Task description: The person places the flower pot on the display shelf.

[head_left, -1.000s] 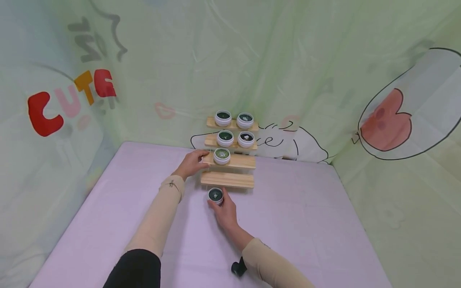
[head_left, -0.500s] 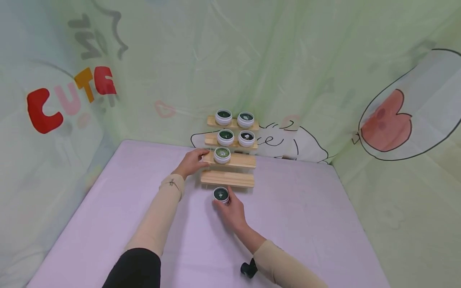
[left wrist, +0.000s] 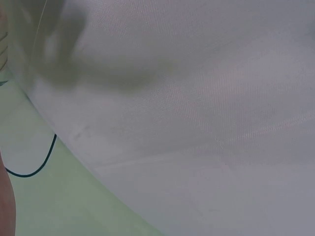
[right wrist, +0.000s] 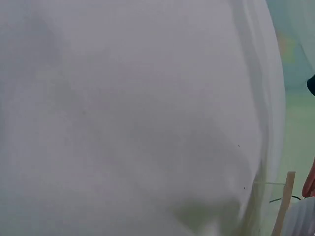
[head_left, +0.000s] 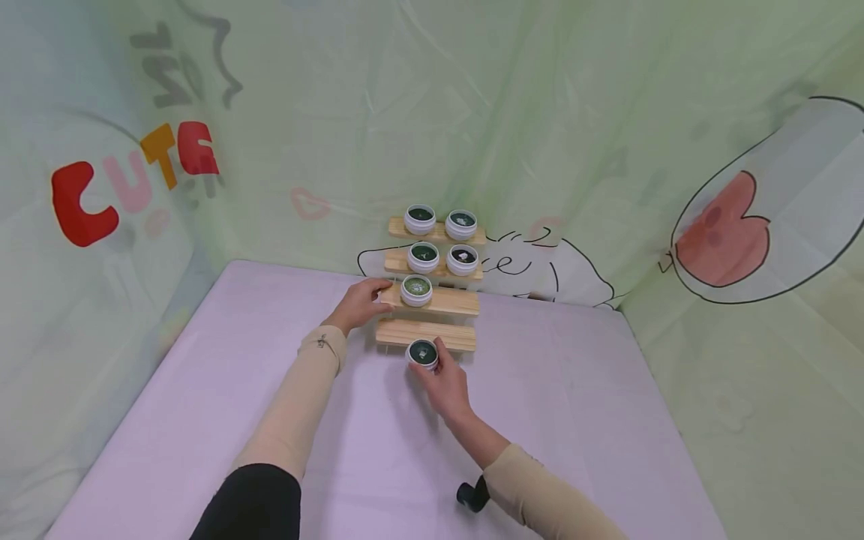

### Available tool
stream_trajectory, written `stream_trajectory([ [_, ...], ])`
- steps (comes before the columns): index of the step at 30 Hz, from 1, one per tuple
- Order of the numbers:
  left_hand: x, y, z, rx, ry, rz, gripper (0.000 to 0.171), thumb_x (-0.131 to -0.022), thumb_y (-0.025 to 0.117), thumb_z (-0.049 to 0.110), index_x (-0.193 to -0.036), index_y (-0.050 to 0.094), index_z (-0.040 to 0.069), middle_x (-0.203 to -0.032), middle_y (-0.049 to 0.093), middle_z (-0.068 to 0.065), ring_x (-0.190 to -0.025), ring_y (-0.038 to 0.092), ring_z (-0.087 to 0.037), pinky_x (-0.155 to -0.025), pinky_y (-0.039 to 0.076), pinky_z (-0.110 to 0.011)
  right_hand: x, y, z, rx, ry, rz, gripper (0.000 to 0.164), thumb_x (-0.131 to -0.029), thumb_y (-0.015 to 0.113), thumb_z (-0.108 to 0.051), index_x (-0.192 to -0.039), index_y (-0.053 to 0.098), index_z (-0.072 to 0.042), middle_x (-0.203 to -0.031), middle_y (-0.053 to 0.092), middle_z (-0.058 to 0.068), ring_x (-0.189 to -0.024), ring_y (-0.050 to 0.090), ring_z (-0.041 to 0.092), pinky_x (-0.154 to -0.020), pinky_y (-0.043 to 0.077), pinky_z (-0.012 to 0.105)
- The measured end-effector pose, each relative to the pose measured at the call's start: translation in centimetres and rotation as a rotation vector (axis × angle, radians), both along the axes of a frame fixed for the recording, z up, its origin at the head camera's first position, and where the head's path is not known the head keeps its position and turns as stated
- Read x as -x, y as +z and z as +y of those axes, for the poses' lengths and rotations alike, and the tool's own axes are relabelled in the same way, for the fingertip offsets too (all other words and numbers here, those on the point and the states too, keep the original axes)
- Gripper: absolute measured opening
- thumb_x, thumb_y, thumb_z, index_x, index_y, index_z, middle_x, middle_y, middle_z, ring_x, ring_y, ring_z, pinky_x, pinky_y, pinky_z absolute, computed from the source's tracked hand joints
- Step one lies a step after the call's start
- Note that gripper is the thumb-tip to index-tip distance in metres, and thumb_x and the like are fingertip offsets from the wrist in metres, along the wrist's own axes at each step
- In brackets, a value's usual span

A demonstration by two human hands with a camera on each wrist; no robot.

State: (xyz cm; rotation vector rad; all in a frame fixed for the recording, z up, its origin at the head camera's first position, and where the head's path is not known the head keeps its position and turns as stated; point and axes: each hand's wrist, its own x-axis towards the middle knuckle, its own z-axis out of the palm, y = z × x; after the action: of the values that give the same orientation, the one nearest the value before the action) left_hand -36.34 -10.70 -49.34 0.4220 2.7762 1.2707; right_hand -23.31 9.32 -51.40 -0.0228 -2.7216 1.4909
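In the head view a stepped wooden display stand [head_left: 432, 335] with clear supports rises in several narrow shelves at the table's back. My left hand [head_left: 359, 306] grips the left end of its second shelf from the bottom. Thumb and fingers of my right hand [head_left: 447, 381] hold a small white round jar [head_left: 423, 354] with a dark green top, just in front of the lowest shelf and overlapping its front edge. On the shelf by my left hand sits a jar with a lighter green top [head_left: 416, 291]. The right wrist view catches part of a ribbed white jar [right wrist: 301, 219] at its corner.
Two jars stand on the top shelf, among them a left one [head_left: 420, 219]. Two more, including one with a dark top [head_left: 462, 259], stand on the shelf below. The table [head_left: 574, 420] has a lilac cover, with printed curtains [head_left: 580, 150] behind it. A black device [head_left: 472, 495] shows by the right sleeve.
My right hand has carried the jar rightward and then up toward the lowest shelf. The left hand stays on the stand.
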Motion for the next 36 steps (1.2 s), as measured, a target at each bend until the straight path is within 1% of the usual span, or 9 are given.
stream_trajectory([
  [2, 0.0, 0.0, 0.0, -0.003, 0.000, 0.004, 0.056, -0.081, 0.071, 0.020, -0.131, 0.050, 0.005, -0.136, 0.048, -0.011, -0.122, 0.049, -0.024, -0.104, 0.044, -0.031, 0.6, 0.7, 0.2, 0.028, -0.012, -0.012, 0.076, -0.081, 0.070, -0.029, -0.142, 0.033, -0.004, -0.143, 0.039, 0.014, -0.128, 0.044, 0.024, -0.104, 0.043, 0.034],
  [6, 0.1, -0.1, -0.1, -0.014, -0.004, 0.013, 0.057, -0.081, 0.071, 0.019, -0.131, 0.050, 0.004, -0.135, 0.049, -0.012, -0.122, 0.049, -0.025, -0.103, 0.045, -0.031, 1.9, 2.1, 0.6, 0.074, -0.045, -0.014, 0.076, -0.081, 0.070, -0.029, -0.143, 0.031, -0.005, -0.143, 0.039, 0.015, -0.129, 0.042, 0.022, -0.105, 0.041, 0.032],
  [12, 0.1, 0.1, -0.1, -0.012, -0.013, 0.013, 0.058, -0.081, 0.071, 0.020, -0.131, 0.049, 0.003, -0.136, 0.048, -0.012, -0.123, 0.048, -0.025, -0.104, 0.044, -0.030, 4.0, 4.2, 1.1, 0.123, -0.088, 0.054, 0.076, -0.082, 0.069, -0.027, -0.143, 0.030, -0.003, -0.144, 0.037, 0.015, -0.130, 0.041, 0.020, -0.106, 0.040, 0.029],
  [15, -0.1, 0.3, -0.1, -0.016, -0.015, 0.006, 0.057, -0.081, 0.071, 0.019, -0.132, 0.049, 0.003, -0.136, 0.048, -0.012, -0.124, 0.047, -0.025, -0.105, 0.044, -0.031, 5.3, 4.8, 1.3, 0.107, -0.104, 0.093, 0.072, -0.082, 0.068, -0.027, -0.141, 0.035, -0.004, -0.141, 0.042, 0.016, -0.128, 0.044, 0.021, -0.106, 0.041, 0.031],
  [20, -0.4, 0.5, 0.0, -0.026, -0.013, -0.014, 0.057, -0.082, 0.070, 0.017, -0.132, 0.048, 0.003, -0.136, 0.047, -0.013, -0.124, 0.047, -0.026, -0.105, 0.043, -0.032, 7.1, 5.0, 1.4, 0.054, -0.115, 0.120, 0.067, -0.081, 0.068, -0.029, -0.137, 0.041, -0.006, -0.133, 0.052, 0.015, -0.122, 0.049, 0.021, -0.104, 0.044, 0.034],
  [21, -0.4, 0.6, 0.0, -0.029, -0.014, -0.015, 0.057, -0.082, 0.070, 0.017, -0.132, 0.048, 0.002, -0.136, 0.047, -0.014, -0.124, 0.047, -0.026, -0.105, 0.043, -0.032, 7.4, 5.0, 1.4, 0.054, -0.119, 0.114, 0.069, -0.081, 0.068, -0.029, -0.139, 0.039, -0.005, -0.133, 0.051, 0.016, -0.123, 0.049, 0.022, -0.105, 0.043, 0.035],
  [25, -0.4, 0.4, 0.0, -0.023, -0.014, -0.014, 0.057, -0.081, 0.070, 0.017, -0.132, 0.048, 0.003, -0.136, 0.047, -0.014, -0.124, 0.047, -0.026, -0.105, 0.044, -0.032, 8.0, 5.0, 1.2, 0.042, -0.125, 0.084, 0.067, -0.081, 0.068, -0.030, -0.137, 0.041, -0.005, -0.128, 0.055, 0.017, -0.120, 0.051, 0.025, -0.104, 0.043, 0.037],
  [30, -0.2, 0.2, 0.0, -0.023, -0.014, -0.019, 0.057, -0.081, 0.071, 0.018, -0.132, 0.049, 0.004, -0.136, 0.047, -0.012, -0.123, 0.048, -0.026, -0.104, 0.044, -0.032, 8.6, 5.0, 1.3, 0.029, -0.128, 0.027, 0.073, -0.081, 0.068, -0.033, -0.141, 0.036, -0.005, -0.132, 0.051, 0.018, -0.123, 0.048, 0.026, -0.108, 0.039, 0.036],
  [36, -0.3, 0.3, -0.1, -0.029, -0.012, -0.008, 0.057, -0.081, 0.071, 0.018, -0.132, 0.049, 0.004, -0.136, 0.048, -0.012, -0.124, 0.047, -0.025, -0.105, 0.044, -0.031, 9.1, 5.3, 1.6, 0.013, -0.119, 0.011, 0.076, -0.082, 0.067, -0.034, -0.142, 0.033, -0.004, -0.135, 0.048, 0.019, -0.125, 0.045, 0.027, -0.109, 0.038, 0.037],
])
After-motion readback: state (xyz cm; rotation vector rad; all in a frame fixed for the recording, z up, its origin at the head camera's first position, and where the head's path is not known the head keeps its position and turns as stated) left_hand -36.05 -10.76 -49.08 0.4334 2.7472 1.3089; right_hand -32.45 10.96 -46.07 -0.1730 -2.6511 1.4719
